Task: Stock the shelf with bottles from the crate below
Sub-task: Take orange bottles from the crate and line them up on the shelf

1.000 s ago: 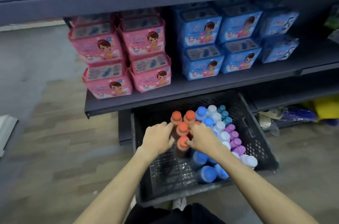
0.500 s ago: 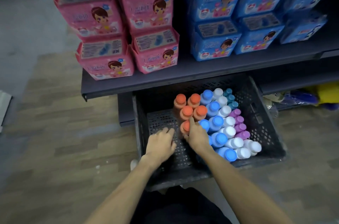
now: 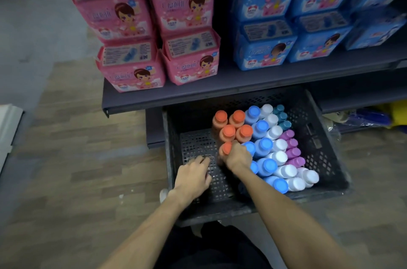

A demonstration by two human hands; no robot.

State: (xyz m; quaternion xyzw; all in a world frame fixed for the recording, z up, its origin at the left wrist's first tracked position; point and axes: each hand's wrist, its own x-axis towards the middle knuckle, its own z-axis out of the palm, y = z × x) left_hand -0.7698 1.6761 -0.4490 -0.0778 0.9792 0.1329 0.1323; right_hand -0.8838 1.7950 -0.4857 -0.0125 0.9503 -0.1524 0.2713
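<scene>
A black perforated crate (image 3: 323, 141) sits on the floor under the dark shelf (image 3: 220, 90). It holds several bottles in rows: orange-capped (image 3: 229, 131), blue-capped (image 3: 263, 144), white (image 3: 279, 156), purple (image 3: 294, 152) and teal (image 3: 283, 117). My right hand (image 3: 239, 156) grips the nearest orange-capped bottle (image 3: 226, 148) around its neck. My left hand (image 3: 192, 176) hovers over the bare left part of the crate, fingers relaxed and holding nothing.
Pink boxes (image 3: 136, 70) are stacked on the shelf's left, blue boxes (image 3: 264, 52) on its right. Wood-pattern floor (image 3: 77, 158) lies to the left. Yellow and blue items (image 3: 374, 116) sit under the shelf at the right.
The view has dropped and closed in on the crate. My right hand has closed around the front orange-capped bottle. My left hand has drawn back from the bottles toward the crate's left.
</scene>
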